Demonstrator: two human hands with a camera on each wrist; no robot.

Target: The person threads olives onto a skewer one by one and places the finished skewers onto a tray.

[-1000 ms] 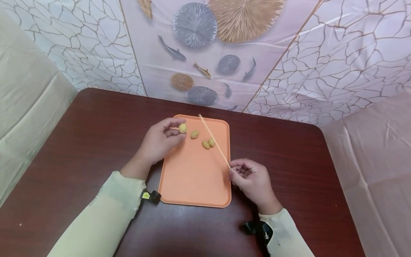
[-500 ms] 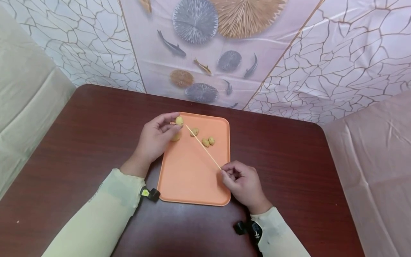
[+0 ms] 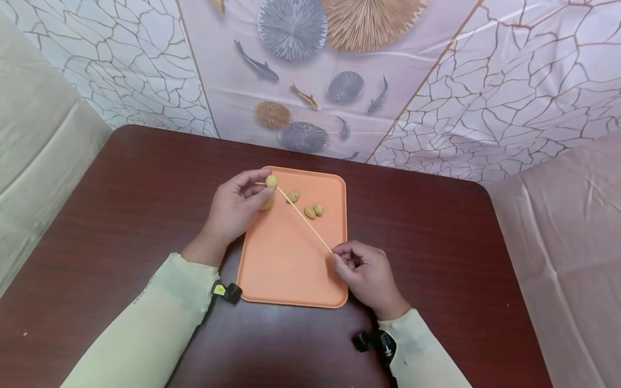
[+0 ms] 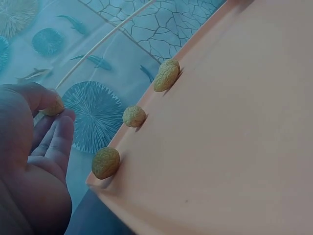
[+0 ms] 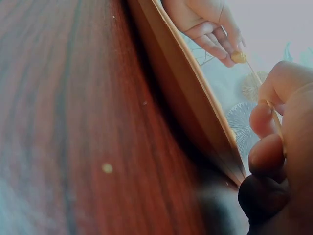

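Observation:
In the head view the left hand (image 3: 230,210) pinches a small wrinkled yellow-green ball (image 3: 271,180) between thumb and fingertips, above the tray's far left corner. The right hand (image 3: 368,275) grips the lower end of a thin pale stick (image 3: 304,218), whose far tip meets the ball's right side; whether it has entered the ball I cannot tell. Under the left hand lies one more ball (image 3: 266,205), partly hidden. Another (image 3: 292,196) rests to its right, and two touching ones (image 3: 310,212) sit further right. The left wrist view shows the held ball (image 4: 53,106) clearly.
An orange tray (image 3: 291,275) with a low rim lies on the dark red-brown table (image 3: 436,231). Behind the table hangs a patterned cloth (image 3: 228,108). Pale cloths stand at both sides. Each wrist carries a small black device.
The right hand has moved left over the tray's edge, bringing the stick's tip from beyond the loose balls to the held ball. The left hand has shifted slightly up and left with its ball.

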